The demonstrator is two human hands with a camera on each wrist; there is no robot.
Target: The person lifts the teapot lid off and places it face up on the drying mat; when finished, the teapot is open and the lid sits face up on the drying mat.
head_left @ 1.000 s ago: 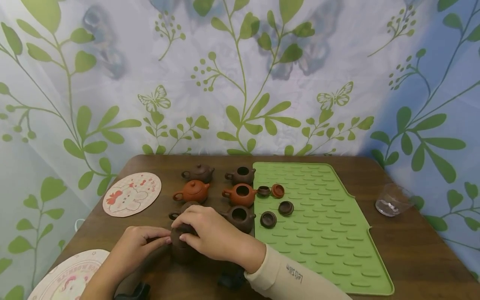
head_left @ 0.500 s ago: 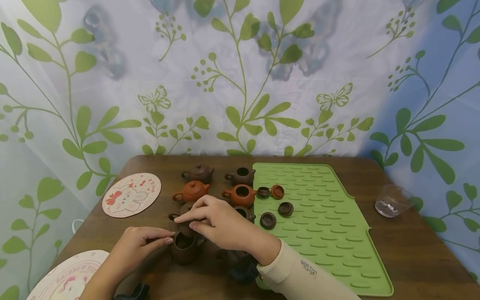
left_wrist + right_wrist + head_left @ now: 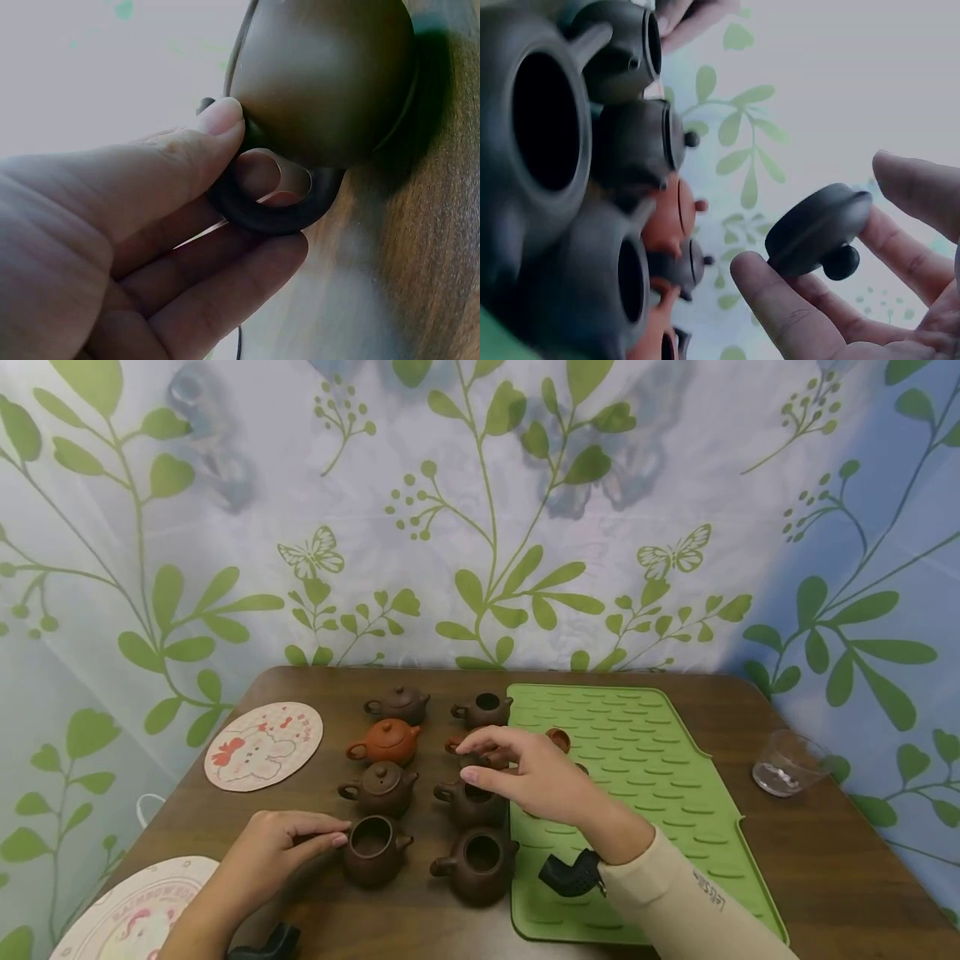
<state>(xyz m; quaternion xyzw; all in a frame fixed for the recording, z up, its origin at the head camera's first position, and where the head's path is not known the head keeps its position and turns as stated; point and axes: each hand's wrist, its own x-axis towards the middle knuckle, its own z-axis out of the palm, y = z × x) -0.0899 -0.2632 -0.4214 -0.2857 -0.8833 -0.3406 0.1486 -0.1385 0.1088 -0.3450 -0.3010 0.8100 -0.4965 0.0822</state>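
My left hand point(image 3: 273, 856) pinches the ring handle point(image 3: 274, 217) of a dark brown teapot point(image 3: 372, 872), which stands lidless on the table. My right hand point(image 3: 543, 777) is raised over the right-hand row of teapots, gripping a small dark lid point(image 3: 817, 232) by its edge between fingers and thumb. The lid is tilted, its round knob point(image 3: 841, 261) facing the palm side. Nearest below that hand is a lidless brown teapot point(image 3: 463, 814), partly covered by it in the head view. Another lidless brown teapot point(image 3: 480, 881) stands in front.
Lidded teapots in brown point(image 3: 378, 792), orange point(image 3: 388, 745) and dark brown point(image 3: 401, 706) line the left row. A lidless dark teapot point(image 3: 476, 714) stands at the back. An orange lid point(image 3: 558, 739) lies on the green mat point(image 3: 637, 860). A clear cup point(image 3: 783, 768) and two round coasters point(image 3: 262, 747) flank these.
My right hand lifts the lid off the left hand's teapot, baring its opening, then carries it right and back over the right row. My left hand stays at the handle.
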